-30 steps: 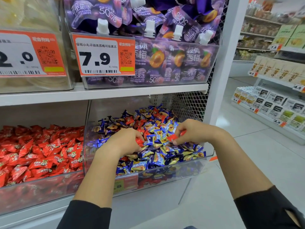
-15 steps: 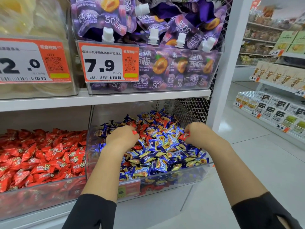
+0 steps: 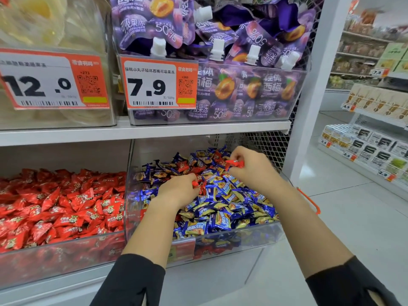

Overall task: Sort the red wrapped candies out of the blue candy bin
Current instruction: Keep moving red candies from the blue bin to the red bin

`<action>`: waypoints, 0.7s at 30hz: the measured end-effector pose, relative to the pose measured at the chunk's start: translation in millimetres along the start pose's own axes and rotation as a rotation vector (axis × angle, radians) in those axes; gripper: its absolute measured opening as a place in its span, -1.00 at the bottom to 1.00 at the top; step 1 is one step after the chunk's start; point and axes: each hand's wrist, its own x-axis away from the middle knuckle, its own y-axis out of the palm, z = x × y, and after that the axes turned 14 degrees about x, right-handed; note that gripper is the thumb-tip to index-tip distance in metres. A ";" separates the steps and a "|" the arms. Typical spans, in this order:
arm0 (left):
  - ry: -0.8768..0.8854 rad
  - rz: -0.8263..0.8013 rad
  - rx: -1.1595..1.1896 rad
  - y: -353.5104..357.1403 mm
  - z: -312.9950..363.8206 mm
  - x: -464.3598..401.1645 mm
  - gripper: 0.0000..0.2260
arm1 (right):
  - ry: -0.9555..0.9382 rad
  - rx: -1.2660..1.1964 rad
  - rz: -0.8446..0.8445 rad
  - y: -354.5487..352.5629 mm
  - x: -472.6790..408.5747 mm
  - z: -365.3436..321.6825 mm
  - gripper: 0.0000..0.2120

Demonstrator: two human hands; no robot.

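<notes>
We see the red candy bin (image 3: 64,246) on the left, next to the blue candy bin (image 3: 238,237). Left hand (image 3: 176,191) sits mid-pile, fingers curled around a red candy (image 3: 194,183). Right hand (image 3: 249,168) is farther back, fingers pinching another red candy (image 3: 236,163). More red ones (image 3: 185,166) remain among the blue.

Head view, down toward close shelf (image 3: 141,131)

Lying side by side on the lower shelf (image 3: 66,281): one candy bin (image 3: 231,241) at right, another bin (image 3: 61,250) at left. Sitting on the shelf above: pouch bin (image 3: 220,120), behind a price tag (image 3: 157,83).
</notes>
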 end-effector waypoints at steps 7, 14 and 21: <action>-0.036 0.093 0.065 -0.7 -10.0 -1.0 -0.79 | -0.076 0.009 -0.056 48.0 -17.1 -39.6 -0.91; 0.038 0.000 -0.029 7.3 -9.0 -7.3 -0.54 | -0.194 0.347 -0.293 63.9 -25.5 -35.0 -0.75; 0.014 0.157 -0.037 7.2 -6.2 -4.7 -0.83 | -0.132 0.355 -0.251 68.4 -21.6 -39.9 -0.87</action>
